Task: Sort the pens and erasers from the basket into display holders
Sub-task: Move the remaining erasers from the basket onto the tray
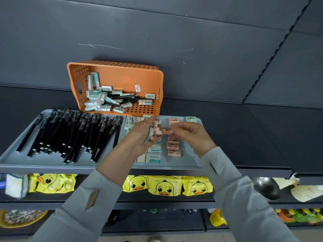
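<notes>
left hand (141,137): it holds a bunch of erasers (157,131), some pink and one green, over the middle of the eraser holder (190,154).
right hand (189,132): its fingers curl in, with the tips right at the bunch. it is too small to tell if they pinch one.
basket (122,79): it is orange and tipped up at the back edge of the shelf (253,137), with its mouth facing the person.
in the basket: lots of green erasers (97,102) and a few black pens (129,97) are not sorted yet.
pen holder (19,142): it sits at the left end of the shelf, full of black pens lying side by side.
eraser holder: it sits just right of the pen holder, with a green row (153,157) on its left side and a pink row (173,145) in the middle.
step: i think the pink ones go to the pink row next.
risk, dropping: the left hand holds many at once. one may slip, knock a row crooked, or bounce off the front edge down to the duck packs (164,186) below.
risk, mixing: the green one may land in the pink row.
risk, basket: a bump may tip it, and it may spill onto both holders.
risk, sleeves: an arm may drag over the front erasers.
</notes>
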